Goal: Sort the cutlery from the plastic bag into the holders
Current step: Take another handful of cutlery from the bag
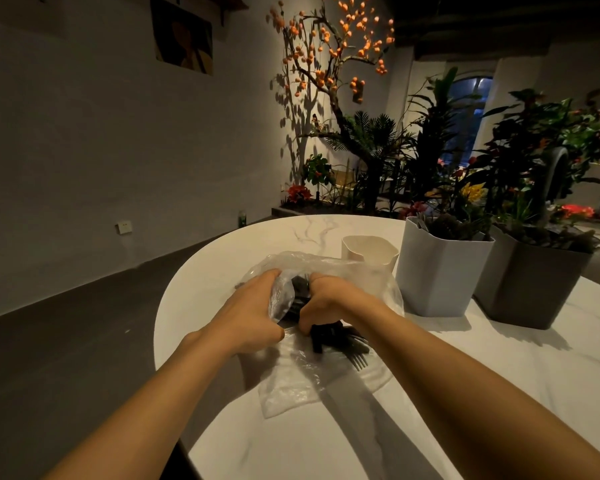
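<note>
1. Two hands work at the plastic bag (326, 368), which lies on the white table (499, 393).
2. Left hand (248, 311) grips the bag's clear film at its left side.
3. Right hand (329, 301) curls around the black cutlery (333, 336) at the bag's mouth.
4. Three holders stand right of the bag: cream holder (369, 251), white holder (437, 275), grey holder (530, 289).
</note>
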A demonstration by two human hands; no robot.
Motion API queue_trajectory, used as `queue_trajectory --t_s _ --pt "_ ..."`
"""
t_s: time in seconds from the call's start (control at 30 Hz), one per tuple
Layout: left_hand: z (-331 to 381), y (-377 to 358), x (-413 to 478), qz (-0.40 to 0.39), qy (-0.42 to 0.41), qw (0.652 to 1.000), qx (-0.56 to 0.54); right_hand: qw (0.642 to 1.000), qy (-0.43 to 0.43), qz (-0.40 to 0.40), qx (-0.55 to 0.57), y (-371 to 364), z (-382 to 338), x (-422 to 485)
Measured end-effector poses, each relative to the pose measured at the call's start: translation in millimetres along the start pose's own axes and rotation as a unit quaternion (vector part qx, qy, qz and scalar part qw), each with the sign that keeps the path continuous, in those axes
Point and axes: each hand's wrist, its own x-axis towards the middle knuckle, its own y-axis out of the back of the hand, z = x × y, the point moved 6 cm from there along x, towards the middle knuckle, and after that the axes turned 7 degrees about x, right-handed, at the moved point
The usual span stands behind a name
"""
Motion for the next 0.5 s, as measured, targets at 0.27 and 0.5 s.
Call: queue_trajectory --t_s 0.27,0.5 --pt "9.0 -3.6 0.5 -0.001 -0.015 1.0 0.016 0.994 -0.051 -0.001 0.098 3.7 12.6 0.6" --pt "15.3 -3.2 -0.5 0.0 -0.027 0.998 0.057 0.989 -0.054 -0.017 0.136 7.3 17.2 2.5"
